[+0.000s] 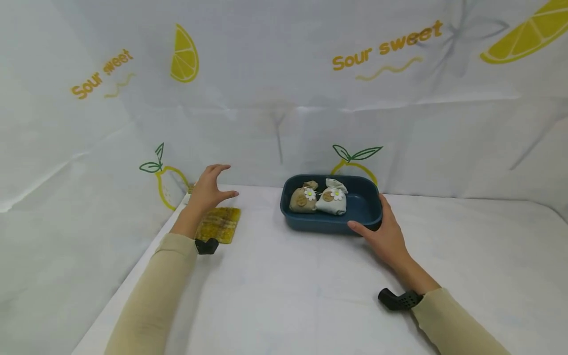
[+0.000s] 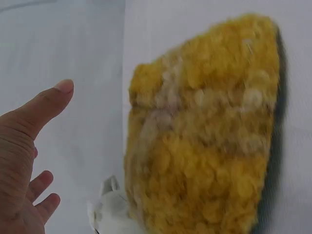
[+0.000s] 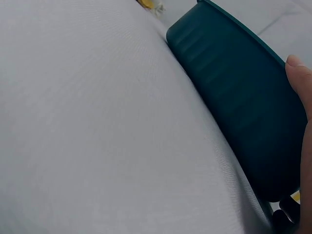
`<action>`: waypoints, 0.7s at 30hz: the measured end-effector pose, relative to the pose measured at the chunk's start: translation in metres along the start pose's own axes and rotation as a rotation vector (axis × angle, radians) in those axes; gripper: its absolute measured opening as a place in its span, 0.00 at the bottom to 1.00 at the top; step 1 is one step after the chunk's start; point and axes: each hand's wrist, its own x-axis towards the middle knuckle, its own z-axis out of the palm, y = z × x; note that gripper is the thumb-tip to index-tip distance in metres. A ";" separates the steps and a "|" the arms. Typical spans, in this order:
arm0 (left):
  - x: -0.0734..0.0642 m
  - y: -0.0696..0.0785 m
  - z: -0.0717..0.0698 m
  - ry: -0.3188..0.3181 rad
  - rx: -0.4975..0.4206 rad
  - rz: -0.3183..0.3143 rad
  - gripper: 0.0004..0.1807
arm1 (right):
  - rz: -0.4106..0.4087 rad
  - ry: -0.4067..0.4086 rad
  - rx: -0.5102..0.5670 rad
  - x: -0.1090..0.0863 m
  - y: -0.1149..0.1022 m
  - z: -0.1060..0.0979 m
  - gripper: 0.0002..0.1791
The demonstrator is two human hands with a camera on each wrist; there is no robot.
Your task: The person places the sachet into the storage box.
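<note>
My right hand (image 1: 387, 239) grips the right end of a dark blue-green plastic bin (image 1: 319, 226), thumb at the front rim and fingers round the far side. In the right wrist view the thumb lies along the rim of the bin (image 3: 239, 92). Two small cloth sachets with daisies, one tan (image 1: 302, 201) and one white (image 1: 330, 204), sit in the bin's left part. Off to the left, my left hand (image 1: 206, 190) is held with thumb and fingers spread, holding nothing. Close to it lies a fuzzy yellow-brown cloth (image 2: 204, 136); a white fabric item (image 2: 115, 214) shows beside it.
A white cloth (image 1: 275, 276) covers the table. Behind it hangs a white curtain (image 1: 248, 133) printed with lemons and lettering. Black wrist mounts (image 1: 399, 300) sit at both sleeves.
</note>
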 end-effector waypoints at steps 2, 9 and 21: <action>-0.002 -0.012 -0.002 -0.006 0.014 -0.015 0.45 | 0.002 0.005 -0.002 -0.001 0.000 -0.001 0.62; -0.005 -0.040 -0.015 -0.097 0.131 -0.129 0.48 | 0.016 -0.002 0.007 -0.002 -0.002 -0.001 0.62; -0.004 -0.062 -0.019 -0.230 0.096 -0.187 0.49 | 0.009 0.001 0.002 0.000 0.001 0.000 0.63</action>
